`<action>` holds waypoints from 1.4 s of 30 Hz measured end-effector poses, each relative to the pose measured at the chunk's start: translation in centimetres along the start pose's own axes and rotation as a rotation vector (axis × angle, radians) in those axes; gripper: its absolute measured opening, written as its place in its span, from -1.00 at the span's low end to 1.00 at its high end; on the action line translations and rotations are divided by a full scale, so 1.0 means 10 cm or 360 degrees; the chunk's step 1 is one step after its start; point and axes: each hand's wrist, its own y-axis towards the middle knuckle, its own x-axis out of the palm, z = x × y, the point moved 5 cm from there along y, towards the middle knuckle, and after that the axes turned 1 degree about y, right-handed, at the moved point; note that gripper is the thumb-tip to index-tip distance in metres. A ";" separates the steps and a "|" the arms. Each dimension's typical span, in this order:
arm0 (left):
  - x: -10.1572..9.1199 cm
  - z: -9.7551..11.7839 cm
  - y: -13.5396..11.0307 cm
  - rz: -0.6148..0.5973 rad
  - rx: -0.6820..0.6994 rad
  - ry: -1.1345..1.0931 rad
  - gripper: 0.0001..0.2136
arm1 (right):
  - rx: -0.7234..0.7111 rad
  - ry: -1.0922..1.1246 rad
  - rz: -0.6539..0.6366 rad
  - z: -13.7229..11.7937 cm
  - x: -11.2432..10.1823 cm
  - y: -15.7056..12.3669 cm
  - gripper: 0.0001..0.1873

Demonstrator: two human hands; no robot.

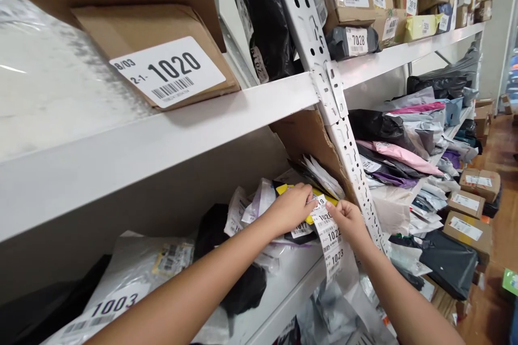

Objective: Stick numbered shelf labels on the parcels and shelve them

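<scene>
A long white strip of number labels (331, 237) hangs down in front of the middle shelf, reading 1022 and 1023 among others. My left hand (289, 207) is closed, its fingers pinching the top of the strip against a yellow parcel (283, 188). Just to the right, my right hand (348, 218) is closed too and pinches the strip's edge a little lower. Both forearms reach up from the bottom of the view. White and black mailer bags (243, 210) lie packed around the hands on the shelf.
A white metal rack post (319, 64) rises just right of my hands. Above sits a cardboard box labelled 1020 (162, 59). A white bag marked 1003 (121, 291) lies at lower left. Piles of parcels and boxes (469, 210) crowd the shelves and floor on the right.
</scene>
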 end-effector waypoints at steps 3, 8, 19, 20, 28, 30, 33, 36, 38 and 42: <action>0.03 0.04 -0.04 0.0001 -0.0015 0.0088 -0.86 | 0.0170 0.0120 -0.0075 0.03 -0.01 -0.07 -0.38; 0.09 0.09 -0.09 -0.0023 -0.0001 0.0162 -0.84 | 0.0381 0.0231 -0.0004 0.15 -0.08 -0.22 -0.37; 0.11 0.01 -0.07 0.0065 -0.0112 0.0029 -0.91 | 0.0461 0.0234 -0.0087 0.34 -0.24 -0.51 -0.44; 0.10 -0.01 -0.07 0.0138 -0.0141 -0.0057 -0.89 | 0.0452 0.0230 -0.0129 0.32 -0.26 -0.53 -0.46; -0.12 0.00 -0.05 0.0539 -0.0132 0.0145 -0.55 | 0.0107 0.0269 -0.0269 -0.03 -0.35 -0.37 -0.56; -0.12 0.02 0.02 0.0326 -0.0203 0.0270 -0.65 | -0.0002 0.0223 -0.0314 -0.08 -0.28 -0.25 -0.56; -0.16 0.09 0.08 0.0174 -0.0236 0.0489 -0.70 | -0.0201 0.0155 -0.0341 -0.10 -0.10 -0.07 -0.65; -0.17 0.17 0.09 0.0178 -0.0123 0.0538 -0.68 | -0.0288 0.0162 -0.0256 -0.02 0.04 0.03 -0.80; -0.16 0.19 0.07 0.0209 0.0030 0.0507 -0.71 | -0.0317 0.0212 -0.0140 0.03 0.08 0.05 -0.85; -0.06 0.09 -0.02 -0.0008 0.0474 0.0181 -0.80 | -0.0341 0.0301 0.0022 0.07 0.05 0.00 -0.82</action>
